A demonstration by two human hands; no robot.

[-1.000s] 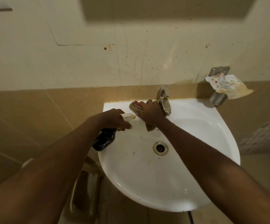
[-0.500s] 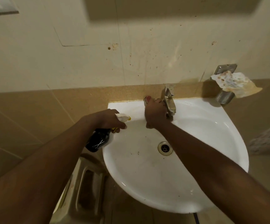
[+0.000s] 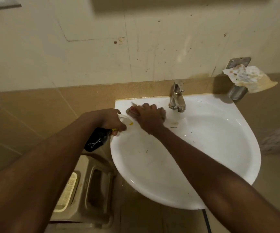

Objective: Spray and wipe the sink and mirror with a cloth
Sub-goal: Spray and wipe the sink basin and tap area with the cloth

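A white corner sink [image 3: 219, 148] hangs on the tiled wall, with dark specks in its bowl. My right hand [image 3: 150, 116] grips a small cloth [image 3: 131, 111] with a red patch and presses it on the sink's back left rim, left of the metal tap [image 3: 177, 98]. My left hand [image 3: 109, 119] holds a black spray bottle [image 3: 96, 140] with a white and yellow trigger head at the sink's left edge, its nozzle pointing towards the cloth. The mirror is not in view.
A metal holder [image 3: 237, 91] with a stained crumpled paper [image 3: 248, 77] sticks out of the wall at the right of the sink. A beige plastic stool or bin [image 3: 92, 190] stands on the floor under the sink's left side.
My right hand slid the cloth from beside the tap leftwards along the back rim. The view shifted, so the sink sits further right. My left hand kept the bottle at the sink's edge.
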